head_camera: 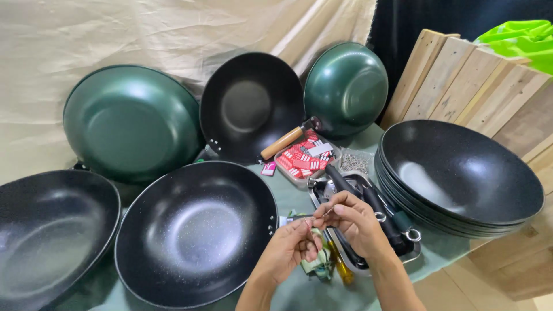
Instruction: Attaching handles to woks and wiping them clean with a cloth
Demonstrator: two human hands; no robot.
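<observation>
My left hand point(288, 249) and my right hand point(354, 220) meet low in the middle, fingertips pinched together on a small metal screw point(328, 211). They hover just right of a large black wok point(196, 230) lying open side up on the green cloth. Under the hands lie a metal tray point(322, 193) of black pan handles point(374, 210), a yellow-handled screwdriver point(341, 268) and a crumpled green rag point(318, 265).
A stack of black woks point(461, 173) stands at right against wooden boards point(461, 75). Another black wok point(49, 230) lies at left. Two green woks point(132, 121) point(345, 86) and a black one with a wooden handle point(250, 106) lean at the back. A box of red packets point(305, 156) sits centre.
</observation>
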